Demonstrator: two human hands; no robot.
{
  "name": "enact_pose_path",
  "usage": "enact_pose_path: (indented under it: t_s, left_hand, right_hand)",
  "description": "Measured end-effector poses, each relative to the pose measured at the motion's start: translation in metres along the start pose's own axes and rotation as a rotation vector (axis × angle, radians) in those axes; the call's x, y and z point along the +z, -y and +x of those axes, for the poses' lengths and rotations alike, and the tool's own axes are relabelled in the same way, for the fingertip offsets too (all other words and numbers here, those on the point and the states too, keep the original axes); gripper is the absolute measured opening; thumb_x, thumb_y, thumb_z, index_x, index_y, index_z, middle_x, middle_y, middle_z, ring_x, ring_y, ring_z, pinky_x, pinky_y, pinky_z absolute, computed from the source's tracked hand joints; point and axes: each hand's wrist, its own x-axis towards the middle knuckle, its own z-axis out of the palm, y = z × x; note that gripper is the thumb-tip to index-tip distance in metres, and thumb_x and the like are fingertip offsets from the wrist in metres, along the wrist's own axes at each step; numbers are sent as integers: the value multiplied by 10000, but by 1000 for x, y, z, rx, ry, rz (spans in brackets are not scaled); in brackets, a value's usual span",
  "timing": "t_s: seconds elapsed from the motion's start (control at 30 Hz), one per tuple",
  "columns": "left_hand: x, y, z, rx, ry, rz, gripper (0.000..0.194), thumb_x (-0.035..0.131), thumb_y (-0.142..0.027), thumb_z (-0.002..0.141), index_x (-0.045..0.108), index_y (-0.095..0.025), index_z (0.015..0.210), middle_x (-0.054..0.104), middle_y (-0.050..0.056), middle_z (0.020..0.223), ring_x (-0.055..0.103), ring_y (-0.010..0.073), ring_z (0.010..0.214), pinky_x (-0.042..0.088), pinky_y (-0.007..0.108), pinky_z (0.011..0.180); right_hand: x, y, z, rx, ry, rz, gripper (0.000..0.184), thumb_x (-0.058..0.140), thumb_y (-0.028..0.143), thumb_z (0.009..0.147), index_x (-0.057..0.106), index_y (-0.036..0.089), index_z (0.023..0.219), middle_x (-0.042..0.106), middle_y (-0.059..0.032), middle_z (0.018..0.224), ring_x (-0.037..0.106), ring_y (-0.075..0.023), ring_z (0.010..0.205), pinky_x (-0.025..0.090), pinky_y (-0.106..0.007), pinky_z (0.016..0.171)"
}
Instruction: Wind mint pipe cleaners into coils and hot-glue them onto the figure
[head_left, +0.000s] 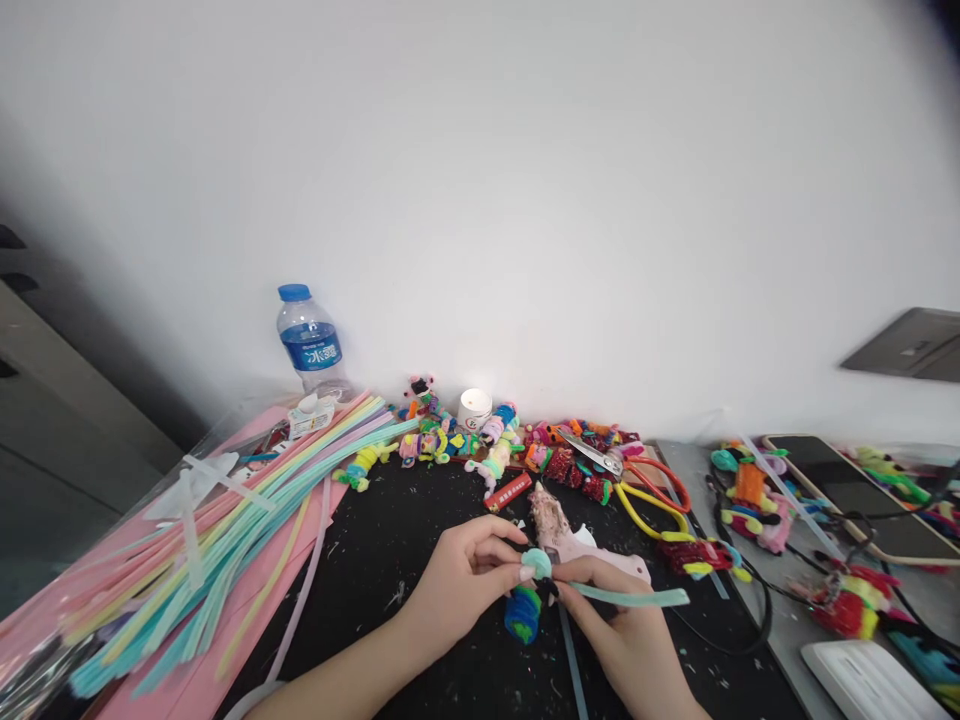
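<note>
Between both hands is a mint-green pipe cleaner, one end wound into a small coil and the other sticking out to the right. My left hand pinches the coil between thumb and fingertips. From the other side, my right hand closes its thumb and forefinger on the same pipe cleaner. Just under the fingertips shows a blue and green fuzzy pipe-cleaner body, with a small dark part near my right fingertips. Whether it is joined to the coil is hidden. A pink glue gun lies right behind my hands.
Bundled pastel pipe cleaners lie on pink sheets at left, near a water bottle. Scissors, a paper cup and several fuzzy figures line the wall. At right are a phone, cables and a white device.
</note>
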Motion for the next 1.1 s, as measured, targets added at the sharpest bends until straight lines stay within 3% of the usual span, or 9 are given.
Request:
enact_pose_path:
  t_s: [0.3, 0.43, 0.53, 0.67, 0.9, 1.1]
  left_hand:
    - [-2, 2, -1, 122, 18, 180, 160, 680, -170, 679, 643, -149, 833, 674, 41, 765, 631, 178, 740, 497, 247, 649]
    - [-2, -4, -3, 258, -8, 323, 159, 665, -154, 692, 655, -158, 850, 652, 53, 876, 618, 168, 762, 496, 228, 635]
    - [-2, -7, -5, 306, -16, 427, 81, 651, -177, 717, 655, -160, 796, 650, 38, 820, 605, 148, 712, 481, 217, 623]
    - [-2, -6, -4, 261, -17, 446, 46, 643, -197, 728, 643, -160, 754, 648, 19, 722, 604, 148, 680, 472, 219, 622]
    - [-3, -2, 0, 119, -17, 213, 112, 647, -166, 706, 602, -155, 808, 635, 17, 711, 612, 159, 690, 483, 244, 640]
    - [-3, 0, 0, 81, 1, 123, 122, 645, -182, 715, 603, -152, 826, 576, -9, 672, 575, 134, 644, 470, 248, 628]
  right_hand:
    - [-2, 0, 2, 5, 1, -71, 99, 572, 213, 799, 643, 185, 737, 687, -29, 698, 639, -179, 652, 496, -244, 603]
    - [-2, -1, 3, -7, 8, -84, 103, 575, 216, 796, 648, 181, 731, 684, -28, 689, 638, -181, 650, 490, -253, 608]
    - [-1, -2, 2, -2, 26, -66, 103, 581, 215, 793, 656, 180, 732, 688, -28, 687, 641, -179, 650, 491, -256, 617]
    - [-2, -3, 1, 20, 31, -48, 87, 598, 217, 784, 663, 180, 740, 694, -27, 692, 643, -177, 649, 492, -250, 613]
    - [-5, 1, 2, -8, 16, -75, 138, 542, 214, 818, 653, 180, 744, 674, -27, 684, 629, -177, 649, 476, -254, 610]
    - [-4, 1, 2, -20, 0, -69, 151, 525, 215, 826, 638, 179, 733, 663, -24, 666, 620, -173, 630, 462, -253, 599]
